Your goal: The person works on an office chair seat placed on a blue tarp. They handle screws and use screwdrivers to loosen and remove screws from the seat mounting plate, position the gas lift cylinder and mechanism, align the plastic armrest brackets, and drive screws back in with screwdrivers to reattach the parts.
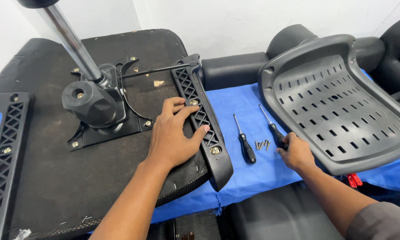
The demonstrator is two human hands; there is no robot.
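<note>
**A:** Status on the hands?

**B:** My left hand (pixel 175 133) is spread flat, palm down on the underside of the upturned seat (pixel 53 178), thumb and fingers resting on the black lattice armrest bracket (pixel 202 118) along the seat's right edge. My right hand (pixel 295 153) is curled around the handle of a screwdriver (pixel 273 129) lying on the blue cloth (pixel 249 173), fingers closed on it.

**A:** Counts?

**B:** Two screwdrivers: the one I'm gripping and a second black-handled one (pixel 245 141) just to its left, untouched. Between them, a small cluster of loose screws (pixel 262 144); too small to count exactly, a handful. Two lattice brackets: the one under my left hand and another (pixel 4 151) on the seat's left edge. The right one shows two brass-coloured bolts, one near my fingers and one near its lower end. One tilt mechanism plate (pixel 113 118) bolted mid-seat, with one chrome gas cylinder (pixel 71 40) standing up out of it, one round black knob (pixel 84 100) and one thin lever rod. One slotted black plastic chair shell (pixel 342 102) on the right, just beside my right hand.

**A:** Surface, room?

**B:** The surface is covered by the blue cloth; the seat lies on it at left, the shell at right. Black padded chair parts (pixel 235 69) sit behind, against a plain white wall (pixel 235 22). A red item (pixel 354 179) pokes out under the shell; can't tell what it is.
</note>
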